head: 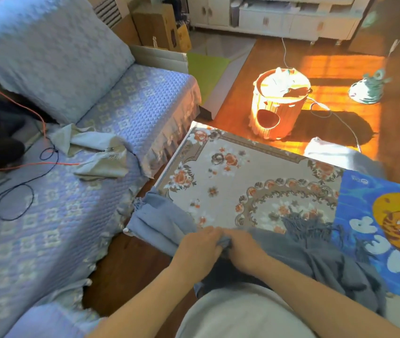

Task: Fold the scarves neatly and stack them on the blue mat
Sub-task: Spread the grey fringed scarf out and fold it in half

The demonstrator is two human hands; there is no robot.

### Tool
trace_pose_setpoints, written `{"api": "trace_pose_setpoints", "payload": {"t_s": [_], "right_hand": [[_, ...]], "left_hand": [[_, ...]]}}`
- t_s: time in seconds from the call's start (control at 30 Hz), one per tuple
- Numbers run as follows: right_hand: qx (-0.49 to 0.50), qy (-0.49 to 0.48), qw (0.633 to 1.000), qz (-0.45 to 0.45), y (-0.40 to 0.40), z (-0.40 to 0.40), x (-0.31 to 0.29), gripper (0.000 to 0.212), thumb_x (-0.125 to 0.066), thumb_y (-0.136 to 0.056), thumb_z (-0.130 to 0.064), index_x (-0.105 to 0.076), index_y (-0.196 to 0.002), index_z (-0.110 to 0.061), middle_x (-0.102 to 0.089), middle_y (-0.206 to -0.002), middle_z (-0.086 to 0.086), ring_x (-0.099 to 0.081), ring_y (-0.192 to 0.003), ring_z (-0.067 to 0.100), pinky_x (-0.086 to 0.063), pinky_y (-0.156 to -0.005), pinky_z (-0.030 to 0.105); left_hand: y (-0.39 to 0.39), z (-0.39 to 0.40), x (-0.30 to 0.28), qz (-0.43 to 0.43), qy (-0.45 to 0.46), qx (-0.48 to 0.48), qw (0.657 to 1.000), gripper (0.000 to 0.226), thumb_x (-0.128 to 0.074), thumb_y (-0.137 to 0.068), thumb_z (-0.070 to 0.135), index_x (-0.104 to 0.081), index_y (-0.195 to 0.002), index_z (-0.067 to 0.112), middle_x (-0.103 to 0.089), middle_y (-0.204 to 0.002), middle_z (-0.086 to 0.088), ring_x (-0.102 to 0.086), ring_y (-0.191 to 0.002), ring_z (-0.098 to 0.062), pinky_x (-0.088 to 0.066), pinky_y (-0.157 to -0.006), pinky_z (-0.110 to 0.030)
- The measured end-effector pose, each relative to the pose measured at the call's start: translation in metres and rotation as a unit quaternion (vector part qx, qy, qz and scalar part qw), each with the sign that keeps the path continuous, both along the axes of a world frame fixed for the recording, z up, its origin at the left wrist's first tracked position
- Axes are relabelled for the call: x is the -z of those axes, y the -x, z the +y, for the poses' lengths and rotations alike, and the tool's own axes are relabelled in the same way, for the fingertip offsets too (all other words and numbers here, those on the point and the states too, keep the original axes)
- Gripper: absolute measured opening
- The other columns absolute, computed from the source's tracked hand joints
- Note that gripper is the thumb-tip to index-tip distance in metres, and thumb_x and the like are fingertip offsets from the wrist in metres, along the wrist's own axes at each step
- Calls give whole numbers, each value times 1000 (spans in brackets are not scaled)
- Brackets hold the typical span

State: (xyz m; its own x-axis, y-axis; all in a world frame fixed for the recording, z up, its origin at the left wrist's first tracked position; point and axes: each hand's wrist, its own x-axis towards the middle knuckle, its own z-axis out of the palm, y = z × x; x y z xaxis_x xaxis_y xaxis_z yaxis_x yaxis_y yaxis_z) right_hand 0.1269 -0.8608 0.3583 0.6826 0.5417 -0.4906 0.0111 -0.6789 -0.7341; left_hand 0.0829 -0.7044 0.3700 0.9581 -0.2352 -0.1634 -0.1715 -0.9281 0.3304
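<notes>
Just me here, both arms bare all the way up to the edge of the shot, so short sleeves at most. My left hand (197, 250) and right hand (242, 250) have nothing on them, no rings, watch or bracelets that I can spot. I'm wearing a plain light top (240, 313), looks off-white or pale grey, though the blur makes it hard to call.

Hard sunlight falls on the wooden floor (340, 69) at upper right, overexposing the round wooden tub (280, 103), which casts a dark shadow rightward. Lower left stays cool, dim. Edges bend; overall soft blur.
</notes>
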Motion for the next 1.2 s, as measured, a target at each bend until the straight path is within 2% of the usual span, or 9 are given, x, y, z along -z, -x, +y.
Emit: {"api": "trace_pose_setpoints", "payload": {"t_s": [0.17,0.3,0.47,0.6,0.73,0.83,0.93,1.07,1.2], "right_hand": [[-76,108,980,-150,-13,-35,-10,28,-47,-83,-9,-59,-98,-28,-60,-87,-3,-55,-81,22,-46,-73,39],[-181,109,962,-171,8,-35,-8,21,-44,-84,-11,-59,-92,-23,-64,-88,-1,-56,-81,21,-44,-70,37],[-118,218,949,-194,-2,-38,9,36,-47,-84,-8,-63,-106,-31,-68,-99,-4,-62,-89,19,-47,-73,31],[-76,321,924,-193,-16,-38,7,32,-44,-89,-5,-58,-106,-28,-58,-87,-4,-51,-76,19,-39,-65,28],[-6,322,927,-193,-14,-36,8,36,-42,-90,-3,-58,-110,-29,-62,-86,-4,-52,-71,19,-39,-61,30],[-54,293,924,-238,-15,-36,9,41,-43,-85,0,-61,-107,-29,-67,-92,-3,-59,-78,21,-45,-66,33],[-161,185,968,-47,-16,-28,7,38,-43,-82,6,-67,-92,-22,-66,-83,1,-58,-76,20,-45,-67,32],[-229,160,958,64,-10,-32,13,34,-43,-86,0,-43,-64,-25,-50,-70,1,-40,-65,14,-29,-61,27],[-226,91,958,154,-11,-18,-4,31,-56,-98,-22,-44,-69,-22,-42,-65,-5,-35,-60,10,-29,-63,26]], "left_hand": [[5,74,40,207,-209,-22,955,28,-52,-99,19,-63,-125,21,-69,-119,-9,-67,-105,-31,-56,-87,-42],[23,137,71,192,-250,-104,943,20,-57,-90,20,-69,-106,20,-63,-112,-4,-62,-106,-28,-50,-84,-39],[41,173,54,57,-6,-60,997,13,-56,-67,13,-48,-66,24,-48,-65,9,-49,-58,-16,-33,-52,-19],[62,165,23,37,70,-70,994,23,-39,-85,34,-56,-96,22,-41,-62,15,-37,-51,-7,-27,-50,-23],[76,168,38,166,-89,8,982,37,-51,-97,52,-53,-124,27,-68,-105,7,-68,-90,-18,-52,-74,-31],[92,184,50,237,-257,-95,932,18,-51,-98,23,-59,-114,23,-67,-111,-1,-68,-98,-25,-53,-77,-37],[133,223,53,239,-302,-279,880,18,-54,-98,34,-64,-106,22,-67,-101,-1,-69,-89,-24,-54,-70,-36],[189,271,50,137,-184,-615,755,44,-34,-103,36,-68,-102,8,-67,-100,-24,-57,-76,-41,-52,-76,-49],[158,278,1,-129,58,-787,600,12,-53,-100,22,-57,-102,11,-64,-97,-28,-60,-81,-42,-37,-66,-42]]}}
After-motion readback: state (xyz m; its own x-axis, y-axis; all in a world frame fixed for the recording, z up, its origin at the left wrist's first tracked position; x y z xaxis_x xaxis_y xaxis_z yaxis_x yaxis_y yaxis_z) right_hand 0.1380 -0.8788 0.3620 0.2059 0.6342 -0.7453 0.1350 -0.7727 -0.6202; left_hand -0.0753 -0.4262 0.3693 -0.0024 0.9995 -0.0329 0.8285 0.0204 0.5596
